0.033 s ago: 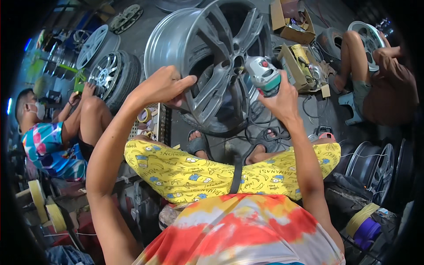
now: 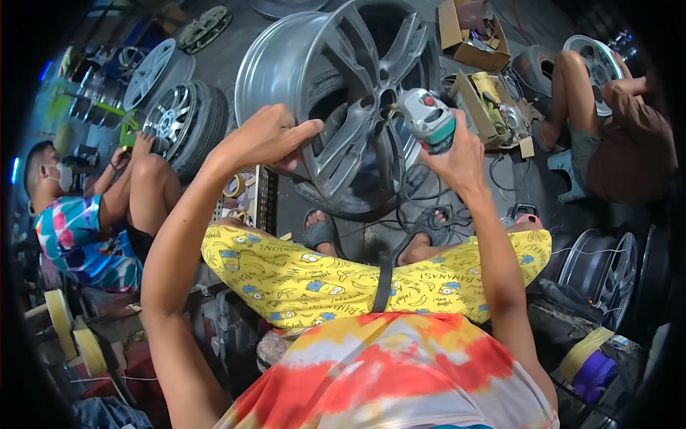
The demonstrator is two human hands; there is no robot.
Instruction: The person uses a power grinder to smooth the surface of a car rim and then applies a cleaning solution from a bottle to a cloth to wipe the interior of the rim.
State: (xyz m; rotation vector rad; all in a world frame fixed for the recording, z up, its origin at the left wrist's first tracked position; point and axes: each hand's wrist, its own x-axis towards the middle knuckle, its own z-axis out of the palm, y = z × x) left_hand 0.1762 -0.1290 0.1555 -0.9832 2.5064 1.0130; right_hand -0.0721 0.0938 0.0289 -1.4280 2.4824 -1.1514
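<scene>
A large grey alloy wheel rim (image 2: 336,154) stands tilted in front of me, its spokes facing right and toward me. My left hand (image 2: 275,139) is closed on the rim's near left edge, thumb along the lip and fingertips partly hidden. In my right hand (image 2: 461,161) is a silver and green angle grinder (image 2: 429,121) with a red button. Its working end points left at the spokes near the hub; I cannot tell whether it touches the metal. Beneath the rim lies a black tire (image 2: 350,207).
Black cable (image 2: 407,189) coils on the floor near my sandals. Cardboard boxes (image 2: 493,114) with tools stand at the right. A perforated crate (image 2: 264,200) sits by my left knee. Co-workers sit at the left (image 2: 86,222) and right (image 2: 629,143), near other wheels (image 2: 179,118).
</scene>
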